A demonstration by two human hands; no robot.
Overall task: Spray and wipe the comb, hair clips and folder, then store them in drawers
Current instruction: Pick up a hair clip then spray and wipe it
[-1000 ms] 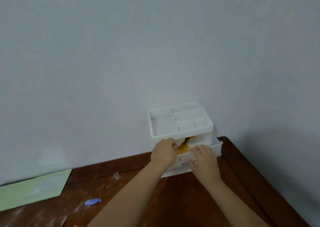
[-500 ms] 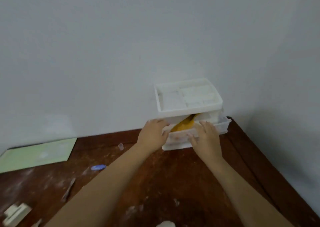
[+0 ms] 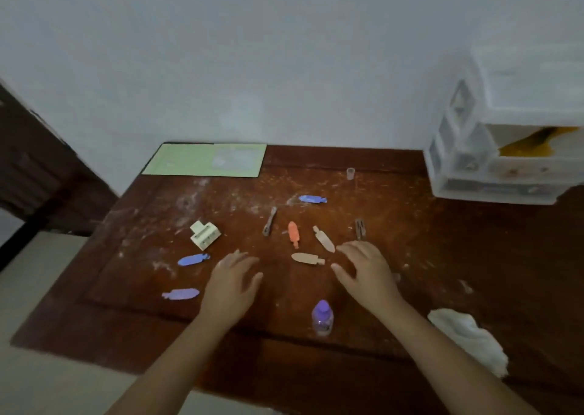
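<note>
- You are working over a brown wooden table (image 3: 442, 250) that is standing against a pale wall; its top is showing white smears.
- The white drawer unit (image 3: 493, 174) is sitting at the far right corner. Its upper drawer is standing pulled out, with a yellow item (image 3: 531, 146) lying inside; blur is hiding what that item is.
- The green folder (image 3: 205, 160) is lying flat at the far edge, touching the wall.
- You are reaching both bare forearms forward over the near edge, palms down.
- Your left hand (image 3: 232, 283) is hovering with fingers spread and relaxed, holding nothing.
- Your right hand (image 3: 366, 272) is likewise spreading its fingers, gripping nothing, its fingertips lying just beside a beige hair clip (image 3: 308, 258) and a second beige clip (image 3: 324, 239). I cannot tell whether they are touching.
- A white cloth (image 3: 471, 338) is lying bunched near your right forearm.
- A clear bottle with a purple cap (image 3: 322, 316) is standing between your forearms.
- A cream claw clip (image 3: 204, 235), an orange clip (image 3: 293, 233) and three blue-purple clips (image 3: 193, 259) (image 3: 180, 294) (image 3: 312, 199) are lying scattered, well apart.
</note>
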